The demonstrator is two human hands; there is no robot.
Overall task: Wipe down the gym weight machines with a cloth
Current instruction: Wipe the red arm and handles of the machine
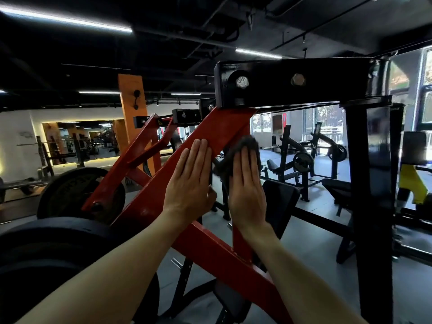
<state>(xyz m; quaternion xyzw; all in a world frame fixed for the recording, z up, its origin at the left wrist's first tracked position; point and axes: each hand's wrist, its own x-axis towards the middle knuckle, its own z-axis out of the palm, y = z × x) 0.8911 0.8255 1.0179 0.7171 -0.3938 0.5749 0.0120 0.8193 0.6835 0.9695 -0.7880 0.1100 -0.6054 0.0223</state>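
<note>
left hand [189,183]: flat on red arm [217,134], fingers straight
right hand [246,183]: flat, pressing cloth [243,148] to arm's side
risk: unpinched cloth may slip off

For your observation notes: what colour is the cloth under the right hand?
Dark grey cloth, clearest in the head view.

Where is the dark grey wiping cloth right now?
In the head view, the dark grey wiping cloth sits just right of centre, pressed under the flat right hand against the right edge of the slanted red steel arm, below the black bolted crossbeam.
</note>
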